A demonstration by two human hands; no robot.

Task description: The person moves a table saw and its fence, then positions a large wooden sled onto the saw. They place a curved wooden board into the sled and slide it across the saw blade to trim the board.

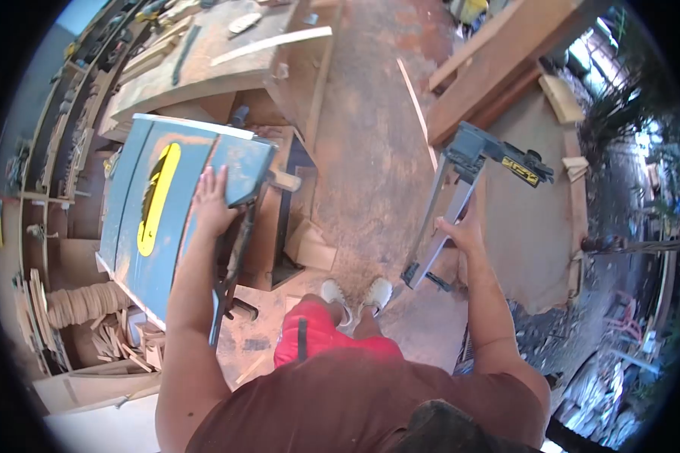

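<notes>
My left hand (211, 204) rests flat on the grey-blue top of a table saw (132, 189), fingers spread near its right edge. A yellow throat plate (173, 177) is set into that top, and the dark toothed blade (151, 198) shows in its slot. Off to the right, well apart from the saw, my right hand (465, 230) is closed around a rip fence (456, 202). This fence is a long silver bar with black end pieces, held at a slant. A yellow label marks its upper end. Some of my right fingers are hidden behind the bar.
Beyond the saw stands a dusty workbench (227, 83) with wood strips on it. Wooden beams (499, 72) and a large panel (525, 226) are at right. Shelves (60, 143) line the left side. Sawdust covers the floor (363, 151), where a thin strip (413, 94) lies.
</notes>
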